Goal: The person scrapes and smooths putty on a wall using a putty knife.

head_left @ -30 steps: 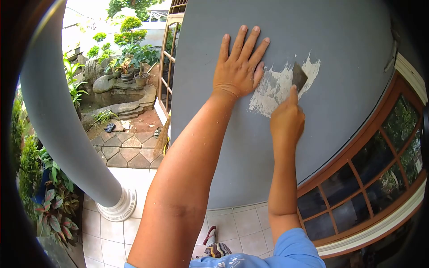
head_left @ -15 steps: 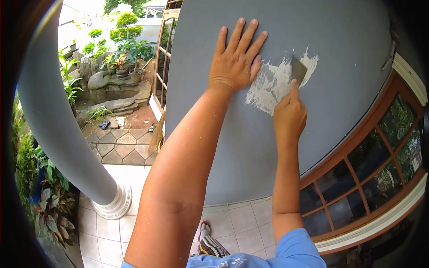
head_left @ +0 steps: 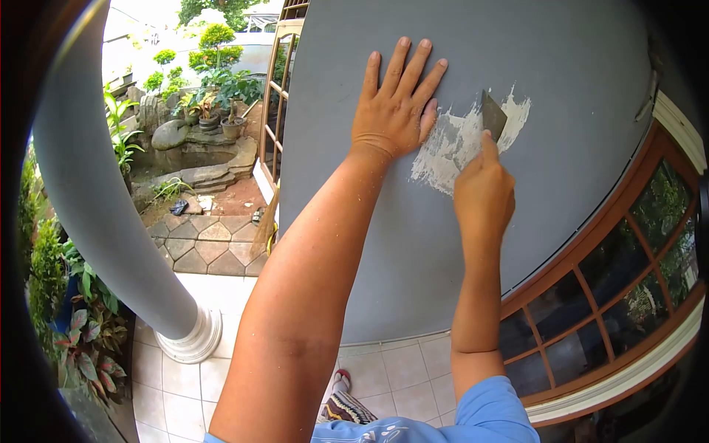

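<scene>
My left hand (head_left: 395, 107) lies flat against the grey wall (head_left: 413, 251), its fingers spread and pointing up. Just right of it is a rough white patch (head_left: 447, 151) where the grey paint is gone or covered. My right hand (head_left: 484, 188) is closed around a scraper, with the index finger stretched along the blade. The scraper's dark metal blade (head_left: 493, 118) lies over the upper right part of the patch. Its handle is hidden inside my fist.
A round grey pillar (head_left: 118, 184) with a white base stands on the left. Brown-framed windows (head_left: 591, 288) run along the lower right. Beyond a paved strip (head_left: 210, 244) lies a garden with a stone pond (head_left: 188, 159). Pale tiles (head_left: 384, 373) cover the floor, where one sandalled foot shows.
The view has shifted slightly, so most of the scene sits a little lower and to the right. My left hand stays on the wall. The scraper's blade shows at a slightly different angle on the patch.
</scene>
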`<action>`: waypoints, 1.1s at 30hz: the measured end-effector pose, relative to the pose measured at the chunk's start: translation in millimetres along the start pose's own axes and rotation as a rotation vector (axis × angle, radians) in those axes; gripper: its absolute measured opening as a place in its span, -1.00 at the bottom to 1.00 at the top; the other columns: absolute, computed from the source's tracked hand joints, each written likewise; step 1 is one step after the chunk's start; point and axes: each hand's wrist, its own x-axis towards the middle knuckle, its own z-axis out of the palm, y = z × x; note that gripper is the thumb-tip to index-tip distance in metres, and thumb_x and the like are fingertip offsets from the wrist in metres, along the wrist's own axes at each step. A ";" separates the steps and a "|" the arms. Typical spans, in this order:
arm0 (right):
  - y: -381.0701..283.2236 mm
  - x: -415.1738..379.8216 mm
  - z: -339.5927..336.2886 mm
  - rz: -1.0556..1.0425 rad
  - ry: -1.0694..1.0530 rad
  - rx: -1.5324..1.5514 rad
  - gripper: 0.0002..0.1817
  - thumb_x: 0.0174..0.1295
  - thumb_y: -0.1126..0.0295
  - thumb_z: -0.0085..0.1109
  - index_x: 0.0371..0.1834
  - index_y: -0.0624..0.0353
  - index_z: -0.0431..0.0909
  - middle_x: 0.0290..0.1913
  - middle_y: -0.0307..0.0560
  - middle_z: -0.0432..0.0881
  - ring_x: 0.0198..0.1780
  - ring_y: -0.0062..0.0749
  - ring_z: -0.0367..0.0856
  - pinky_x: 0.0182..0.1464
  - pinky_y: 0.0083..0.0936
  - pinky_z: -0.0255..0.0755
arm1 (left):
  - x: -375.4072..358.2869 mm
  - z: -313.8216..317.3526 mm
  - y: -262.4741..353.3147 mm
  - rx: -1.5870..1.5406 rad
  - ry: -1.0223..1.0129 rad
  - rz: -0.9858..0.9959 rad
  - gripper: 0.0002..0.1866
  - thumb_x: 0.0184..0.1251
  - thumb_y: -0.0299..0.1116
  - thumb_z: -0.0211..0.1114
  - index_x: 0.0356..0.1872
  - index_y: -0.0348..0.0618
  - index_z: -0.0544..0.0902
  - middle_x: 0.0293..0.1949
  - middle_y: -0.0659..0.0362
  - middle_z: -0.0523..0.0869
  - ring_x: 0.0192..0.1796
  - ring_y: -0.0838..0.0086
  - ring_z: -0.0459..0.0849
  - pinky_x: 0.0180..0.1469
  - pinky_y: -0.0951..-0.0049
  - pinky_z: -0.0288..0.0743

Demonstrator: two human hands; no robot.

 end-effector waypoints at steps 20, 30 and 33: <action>31.7 -21.4 17.7 -0.014 -0.038 -0.036 -0.51 0.43 0.39 -0.04 0.43 0.14 0.44 -0.35 0.21 0.71 -0.32 0.12 0.76 -0.28 -0.10 0.66 | 1.1 1.2 2.0 -0.012 0.005 0.004 -0.37 0.43 -0.04 0.03 0.55 0.34 0.33 0.62 0.23 0.19 0.66 0.22 0.06 0.62 -0.11 -0.18; 36.4 -25.2 13.1 0.038 -0.081 -0.062 -0.52 0.44 0.41 -0.07 0.41 0.20 0.45 -0.34 0.22 0.73 -0.30 0.14 0.77 -0.23 -0.09 0.67 | 2.7 -0.4 2.7 -0.002 -0.010 -0.003 -0.36 0.43 -0.04 0.03 0.56 0.36 0.31 0.63 0.24 0.17 0.67 0.22 0.04 0.63 -0.11 -0.19; 38.1 -4.1 20.8 0.096 0.018 -0.051 -0.52 0.44 0.41 -0.06 0.41 0.19 0.45 -0.31 0.25 0.75 -0.27 0.15 0.78 -0.22 -0.06 0.67 | 1.8 -0.7 1.8 0.000 -0.011 0.006 -0.36 0.44 -0.04 0.03 0.56 0.36 0.31 0.63 0.24 0.17 0.66 0.22 0.04 0.63 -0.12 -0.19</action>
